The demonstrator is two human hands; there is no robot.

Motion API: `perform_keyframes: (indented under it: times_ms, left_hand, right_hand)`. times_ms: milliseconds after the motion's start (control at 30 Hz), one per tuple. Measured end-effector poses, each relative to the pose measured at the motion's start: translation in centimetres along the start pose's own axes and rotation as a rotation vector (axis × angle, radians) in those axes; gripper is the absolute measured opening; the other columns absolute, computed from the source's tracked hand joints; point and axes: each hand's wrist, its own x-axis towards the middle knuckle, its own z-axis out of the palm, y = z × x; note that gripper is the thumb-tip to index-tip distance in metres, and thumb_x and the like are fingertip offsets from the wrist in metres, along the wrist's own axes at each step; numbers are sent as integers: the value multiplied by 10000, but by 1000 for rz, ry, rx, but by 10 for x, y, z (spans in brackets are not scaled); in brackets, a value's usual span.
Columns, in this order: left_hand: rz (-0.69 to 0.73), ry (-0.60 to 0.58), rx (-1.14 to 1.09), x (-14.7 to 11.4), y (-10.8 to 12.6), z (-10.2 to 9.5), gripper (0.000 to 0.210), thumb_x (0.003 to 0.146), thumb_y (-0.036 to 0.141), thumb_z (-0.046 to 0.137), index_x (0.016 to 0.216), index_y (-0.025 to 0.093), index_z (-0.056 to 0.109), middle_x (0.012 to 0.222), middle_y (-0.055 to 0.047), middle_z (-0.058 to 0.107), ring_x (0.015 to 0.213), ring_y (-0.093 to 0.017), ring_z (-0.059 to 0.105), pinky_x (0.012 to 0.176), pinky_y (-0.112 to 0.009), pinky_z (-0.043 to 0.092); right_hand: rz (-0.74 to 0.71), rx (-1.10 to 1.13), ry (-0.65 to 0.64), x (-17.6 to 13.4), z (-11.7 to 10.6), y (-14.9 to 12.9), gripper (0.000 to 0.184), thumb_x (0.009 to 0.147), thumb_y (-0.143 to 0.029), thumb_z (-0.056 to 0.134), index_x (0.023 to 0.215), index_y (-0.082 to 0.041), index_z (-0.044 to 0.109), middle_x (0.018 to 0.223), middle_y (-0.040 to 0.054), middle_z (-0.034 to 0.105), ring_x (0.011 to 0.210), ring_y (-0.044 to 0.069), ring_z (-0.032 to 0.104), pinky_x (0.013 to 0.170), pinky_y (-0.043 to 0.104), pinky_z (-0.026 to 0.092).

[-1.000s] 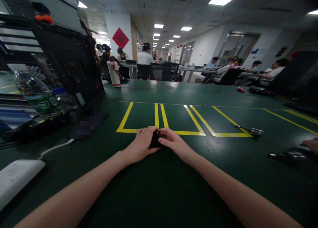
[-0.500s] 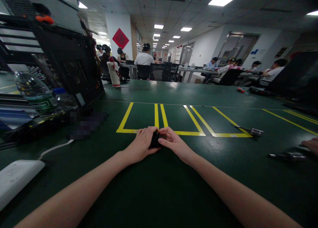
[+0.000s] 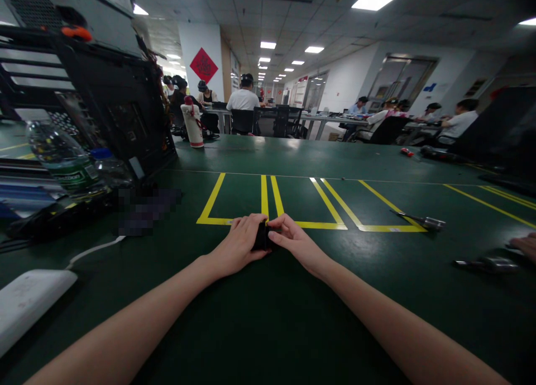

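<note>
A small black block-like object (image 3: 261, 237) is between my two hands, low over the green table (image 3: 268, 307). My left hand (image 3: 239, 241) is wrapped round its left side, thumb below and fingers above. From the right, my right hand (image 3: 293, 237) pinches at its right end with thumb and fingertips. Most of the object is hidden by the fingers, so its exact kind cannot be made out. Just beyond the hands lies yellow tape (image 3: 318, 225) marking boxes on the tabletop.
At right lie two metal screwdriver-like tools (image 3: 433, 224) near another person's hand (image 3: 525, 245). A white power strip (image 3: 37, 295), water bottle (image 3: 62, 156) and black computer case (image 3: 117, 105) stand at left. A white cylinder (image 3: 193, 125) stands farther back; several people sit beyond.
Hardly anything differs. My right thumb and fingers have shifted very slightly at the black object's right end; the left hand keeps its hold.
</note>
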Motion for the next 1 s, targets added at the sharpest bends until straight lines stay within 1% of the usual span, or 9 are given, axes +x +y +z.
perform_keyframes:
  times_ms: [200, 300, 400, 467, 600, 800, 933, 1000]
  left_hand:
    - [-5, 24, 8, 1, -2, 3, 555, 724, 273, 601, 1161, 234, 261, 1118, -63, 467, 1026, -240, 475, 892, -444, 335]
    - [-4, 4, 5, 1, -1, 2, 547, 733, 264, 591, 1167, 235, 260, 1136, -66, 457, 1037, -242, 467, 897, -447, 332]
    - [-8, -8, 0, 0, 1, -1, 524, 742, 252, 578, 1164, 227, 269, 1140, -73, 453, 1032, -241, 466, 890, -439, 341]
    - [-9, -10, -6, 0, 2, -2, 520, 744, 251, 576, 1164, 226, 271, 1137, -72, 454, 1030, -239, 467, 896, -439, 338]
    - [-12, -22, -16, 0, 3, -3, 521, 748, 263, 574, 1169, 223, 271, 1141, -70, 452, 1042, -230, 460, 919, -438, 320]
    - [-22, -20, -20, 0, 1, -1, 519, 752, 272, 569, 1174, 221, 270, 1147, -70, 448, 1056, -231, 448, 927, -441, 315]
    - [-8, -13, -4, 0, 0, 0, 526, 742, 264, 580, 1169, 208, 276, 1148, -76, 445, 1051, -230, 446, 932, -431, 309]
    - [-5, -22, -5, 0, 1, 0, 517, 746, 256, 575, 1167, 211, 278, 1153, -74, 440, 1052, -228, 445, 931, -427, 309]
  right_hand:
    - [28, -34, 17, 3, -2, 3, 260, 740, -290, 560, 980, -226, 483, 1005, 25, 510, 968, 156, 490, 884, 361, 368]
    - [22, 3, -16, 3, -2, 4, 265, 716, -258, 589, 955, -220, 479, 1009, 23, 508, 972, 155, 492, 889, 367, 372]
    - [27, 64, -58, 1, -2, 2, 334, 659, -191, 642, 924, -233, 444, 993, 7, 501, 956, 151, 506, 869, 360, 393]
    - [26, 67, -51, 0, -1, 1, 316, 666, -186, 635, 909, -234, 439, 983, 4, 497, 960, 150, 503, 869, 358, 391]
    - [17, 25, -20, 0, 0, 0, 187, 744, -259, 557, 901, -227, 461, 959, 7, 498, 954, 150, 499, 867, 361, 390]
    - [54, -33, -3, 0, -1, 0, 269, 751, -290, 548, 1001, -243, 459, 1003, 19, 501, 961, 160, 500, 876, 375, 388]
    - [39, -11, -20, 0, -2, 1, 246, 730, -271, 576, 948, -217, 475, 1000, 26, 511, 980, 163, 497, 901, 383, 368]
    - [28, 35, -49, 0, -2, 1, 294, 697, -235, 613, 944, -221, 454, 1002, 20, 510, 978, 159, 503, 896, 381, 377]
